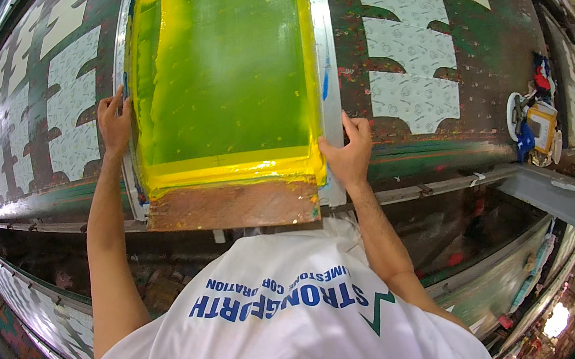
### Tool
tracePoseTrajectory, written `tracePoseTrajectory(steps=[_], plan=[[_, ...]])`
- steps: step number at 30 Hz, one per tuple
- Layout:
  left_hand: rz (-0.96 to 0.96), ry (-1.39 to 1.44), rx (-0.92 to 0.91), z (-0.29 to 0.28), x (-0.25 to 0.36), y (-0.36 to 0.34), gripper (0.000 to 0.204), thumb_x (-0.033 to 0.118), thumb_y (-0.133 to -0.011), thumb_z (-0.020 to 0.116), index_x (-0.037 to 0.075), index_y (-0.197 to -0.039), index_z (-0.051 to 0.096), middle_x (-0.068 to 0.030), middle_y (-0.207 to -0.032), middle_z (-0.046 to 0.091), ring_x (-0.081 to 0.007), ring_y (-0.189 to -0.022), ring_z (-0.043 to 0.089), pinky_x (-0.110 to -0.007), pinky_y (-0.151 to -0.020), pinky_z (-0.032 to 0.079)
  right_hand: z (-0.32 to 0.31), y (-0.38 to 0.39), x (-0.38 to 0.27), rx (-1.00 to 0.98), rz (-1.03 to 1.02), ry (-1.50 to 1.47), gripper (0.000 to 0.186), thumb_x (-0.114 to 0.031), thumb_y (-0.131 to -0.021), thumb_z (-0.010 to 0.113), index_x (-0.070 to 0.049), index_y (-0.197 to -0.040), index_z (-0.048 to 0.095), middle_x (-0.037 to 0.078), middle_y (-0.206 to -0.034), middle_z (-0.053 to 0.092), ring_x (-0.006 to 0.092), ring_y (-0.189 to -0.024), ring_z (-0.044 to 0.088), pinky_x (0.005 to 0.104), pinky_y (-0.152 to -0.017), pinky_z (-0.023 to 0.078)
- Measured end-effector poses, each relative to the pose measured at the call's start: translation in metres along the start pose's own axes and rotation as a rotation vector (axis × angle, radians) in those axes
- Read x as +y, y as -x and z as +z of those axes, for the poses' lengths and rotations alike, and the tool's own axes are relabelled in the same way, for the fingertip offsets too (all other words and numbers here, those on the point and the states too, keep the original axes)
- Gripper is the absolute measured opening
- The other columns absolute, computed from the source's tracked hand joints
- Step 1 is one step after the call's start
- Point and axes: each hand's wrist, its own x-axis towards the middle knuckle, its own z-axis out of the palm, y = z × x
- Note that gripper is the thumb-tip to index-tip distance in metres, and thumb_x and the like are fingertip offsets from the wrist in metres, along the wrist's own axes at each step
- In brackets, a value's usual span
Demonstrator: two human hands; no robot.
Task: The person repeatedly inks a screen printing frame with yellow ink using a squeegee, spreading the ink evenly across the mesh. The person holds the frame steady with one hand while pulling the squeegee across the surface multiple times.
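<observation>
Squarely bracketing a green-and-yellow printing screen (234, 62) from both sides, over a dark, paint-stained counter (496, 84). Pinching the right metal rail (325, 60) with the right hand (349, 151), laying the thumb across it toward the yellow border (245, 168) and stretching the index finger along the outer edge. Curling the fingers of the left hand (114, 124) about the left rail (123, 31), hiding too much of the thumb for telling how tightly. Holding the screen straight ahead, between the two hands, with its long axis running away from the white shirt (301, 343) and tilting slightly leftward at the far end. Touching metal on both sides, with neither hand nearer, but gripping closer to the near corner on the right. Presenting a brown wooden board (236, 207) at the near end, beside the shirt. Leaving white patterned cutouts (416, 47) on the counter to the right, with more to the left, and showing a small yellow-edged tray (531, 129) farther right. Leaving unclear any gap beneath the screen.
</observation>
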Motion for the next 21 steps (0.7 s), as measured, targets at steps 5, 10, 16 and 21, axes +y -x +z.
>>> tracePoseTrajectory(steps=[5,10,16,21], plan=[[-0.044,0.119,-0.024,0.0,-0.007,-0.006,0.039,0.02,-0.102,0.069,0.014,-0.141,0.069,-0.0091,-0.097,0.057,-0.0241,-0.088,0.055,-0.042,-0.085,0.047,-0.028,-0.003,-0.021,0.026,-0.109,-0.039,0.073,-0.015,-0.068,0.086,0.01,-0.133,0.062,0.016,-0.107,0.055,0.0312,-0.101,0.059,0.0399,-0.09,0.051],[0.008,0.055,-0.009,-0.015,0.034,-0.021,0.039,0.019,-0.101,0.071,0.015,-0.139,0.07,-0.0077,-0.099,0.058,-0.0213,-0.09,0.056,-0.037,-0.082,0.047,-0.062,-0.024,0.001,0.094,-0.086,-0.062,0.073,-0.017,-0.067,0.087,0.009,-0.131,0.064,0.015,-0.106,0.057,0.031,-0.099,0.061,0.0403,-0.088,0.052],[0.087,0.188,0.098,0.024,0.192,-0.032,0.037,0.02,-0.098,0.074,0.014,-0.135,0.073,-0.0097,-0.101,0.06,-0.0225,-0.096,0.058,-0.036,-0.082,0.048,-0.154,-0.064,0.119,0.077,-0.022,-0.017,0.07,-0.017,-0.067,0.087,0.008,-0.128,0.067,0.018,-0.111,0.061,0.0322,-0.105,0.064,0.04,-0.091,0.054],[0.163,0.093,0.145,0.082,0.327,-0.023,0.039,0.018,-0.094,0.078,0.013,-0.132,0.074,-0.0126,-0.098,0.061,-0.0267,-0.095,0.058,-0.037,-0.08,0.048,-0.234,-0.09,0.228,0.021,0.034,0.019,0.069,-0.019,-0.072,0.087,0.006,-0.133,0.065,0.016,-0.112,0.062,0.0308,-0.104,0.064,0.0394,-0.09,0.054]])
